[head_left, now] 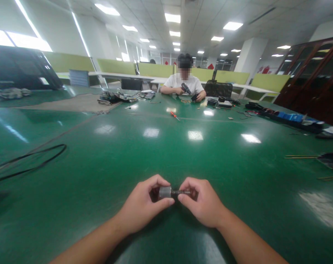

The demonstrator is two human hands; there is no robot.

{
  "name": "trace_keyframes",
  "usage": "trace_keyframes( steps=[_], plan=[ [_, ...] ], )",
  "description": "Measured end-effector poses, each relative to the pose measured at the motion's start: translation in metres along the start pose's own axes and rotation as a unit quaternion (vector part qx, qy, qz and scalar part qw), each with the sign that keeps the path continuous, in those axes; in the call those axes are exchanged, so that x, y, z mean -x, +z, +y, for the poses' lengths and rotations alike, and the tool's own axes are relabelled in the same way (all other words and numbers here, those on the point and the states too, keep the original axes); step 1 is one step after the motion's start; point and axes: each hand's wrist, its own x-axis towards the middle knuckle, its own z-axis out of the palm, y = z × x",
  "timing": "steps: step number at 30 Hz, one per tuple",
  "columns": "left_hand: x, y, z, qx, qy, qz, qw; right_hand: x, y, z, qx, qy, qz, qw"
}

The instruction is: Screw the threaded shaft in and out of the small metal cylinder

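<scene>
The left hand [144,207] pinched the grey part [165,191] and the right hand [203,205] pinched the dark rod [183,192] sticking out of it, close together low over the table [166,146], likely to keep both ends steady.

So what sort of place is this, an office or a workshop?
Likely an open-plan office used as an assembly workshop: a long green table, scattered tools like a red-handled screwdriver, green desk partitions behind, and the left hand and right hand gripping a small metal part.

A part [165,191] sits between left hand [144,206] and right hand [201,205], over table [155,146].
</scene>
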Motion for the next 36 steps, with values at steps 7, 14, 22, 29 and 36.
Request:
trace_keyframes(
  steps=[7,14,22,29,36],
  plan=[
    [-0.0006,0.0001,-0.003,0.027,-0.011,-0.006,1.0,0.001,0.0,0.0009,0.001,0.003,0.011,1.0],
    [-0.0003,0.0005,-0.0031,0.037,-0.011,-0.006,0.999,0.0016,-0.0002,-0.0001,-0.01,0.002,0.015,1.0],
    [-0.0003,0.0005,-0.0028,0.028,-0.007,0.003,1.0,0.0018,-0.0007,-0.001,-0.011,0.002,0.017,1.0],
    [0.0003,-0.0007,-0.0037,0.038,-0.002,0.003,0.999,0.0006,-0.0005,-0.0016,-0.014,0.001,0.023,1.0],
    [0.0002,-0.0005,-0.0024,0.045,-0.005,0.011,0.999,0.0017,-0.0007,0.0003,-0.008,-0.002,0.029,1.0]
  ],
)
